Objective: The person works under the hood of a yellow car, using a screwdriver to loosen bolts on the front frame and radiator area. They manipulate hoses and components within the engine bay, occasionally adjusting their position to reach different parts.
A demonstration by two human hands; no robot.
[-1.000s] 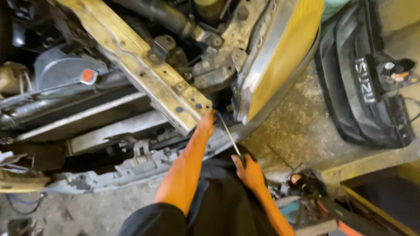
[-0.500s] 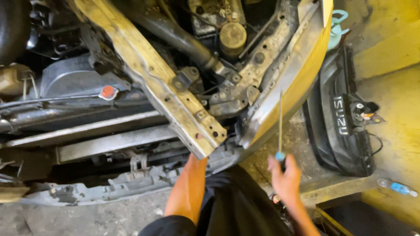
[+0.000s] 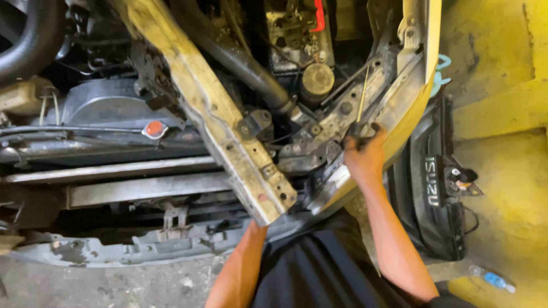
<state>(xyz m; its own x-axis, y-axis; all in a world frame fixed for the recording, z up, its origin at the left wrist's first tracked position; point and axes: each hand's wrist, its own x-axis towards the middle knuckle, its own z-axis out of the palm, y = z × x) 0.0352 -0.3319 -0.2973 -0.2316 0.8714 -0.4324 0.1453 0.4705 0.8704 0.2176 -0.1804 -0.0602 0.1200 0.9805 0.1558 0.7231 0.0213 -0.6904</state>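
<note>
1. I see my right hand [image 3: 365, 154] up at about 2 o'clock from the middle of the view. Its fingers [image 3: 374, 130] are curled tight around the dark handle of a long thin screwdriver [image 3: 362, 94].
2. The screwdriver stands almost straight up. Its thin shaft points toward 12 o'clock, into the metal bracket [image 3: 331, 122] just beside the yellow body panel [image 3: 422, 74].
3. My left hand is hidden. Its arm [image 3: 240, 268] goes up under the end of the yellow crossbeam [image 3: 228, 131] at about 6 o'clock. I cannot tell if those fingers are spread or closed.
4. To do this well, I think I should keep the shaft straight in line with the spot it works on, so the tip does not slip.
5. I should push gently and turn slowly. The round cap [image 3: 317, 80] and the black hose [image 3: 245, 63] sit near the shaft, and a slip could hit them.
6. My hidden hand should hold steady under the beam, since I cannot see what it touches.
7. Half a second ago, my right hand was lower, near 5 o'clock, holding the screwdriver away from the car. Now it has gone up to the bracket.
8. The black grille [image 3: 434, 188] on the yellow floor [image 3: 502, 102] now lies closer to 3 o'clock.
</note>
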